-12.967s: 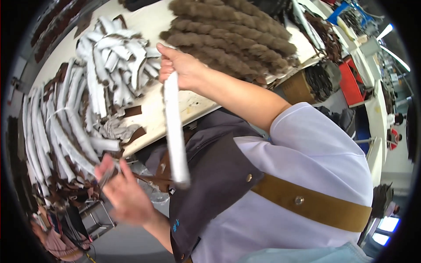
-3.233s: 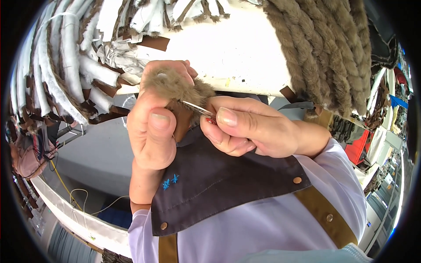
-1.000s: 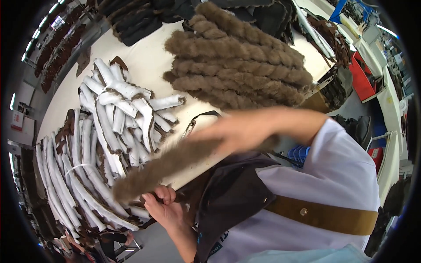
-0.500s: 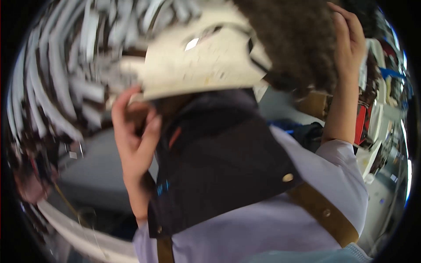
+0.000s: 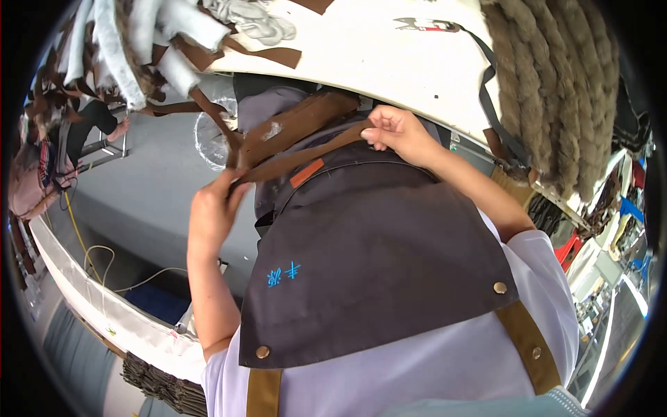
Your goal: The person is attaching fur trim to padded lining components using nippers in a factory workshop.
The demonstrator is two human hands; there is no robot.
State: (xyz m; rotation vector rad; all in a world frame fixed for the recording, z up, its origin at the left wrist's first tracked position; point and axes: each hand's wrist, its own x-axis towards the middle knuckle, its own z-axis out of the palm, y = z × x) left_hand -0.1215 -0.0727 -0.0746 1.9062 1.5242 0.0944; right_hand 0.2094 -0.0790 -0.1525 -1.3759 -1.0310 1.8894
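Note:
A long brown strip [image 5: 306, 157] is stretched across my lap, in front of my dark apron. My left hand [image 5: 214, 212] pinches its left end, with the fingers closed and slightly blurred. At the other end, my right hand [image 5: 394, 133] grips the strip between thumb and curled fingers. A wider brown piece [image 5: 299, 126] lies over my lap just beyond the strip, with a small white tuft on it. More brown strips trail from near my left hand up to the pile at the table's left.
White fluffy strips with brown backing [image 5: 114, 52] hang over the left of the cream table [image 5: 389, 66]. Grey-brown fur [image 5: 549, 90] drapes over its right side, beside a black strap [image 5: 492, 76]. Small red-handled snips [image 5: 427, 26] lie farther back. A person's foot [image 5: 119, 129] shows at left.
My right hand has left the brown fur at upper right and come down to the strip over my lap. My left hand now pinches the strip's other end. The view has shifted too.

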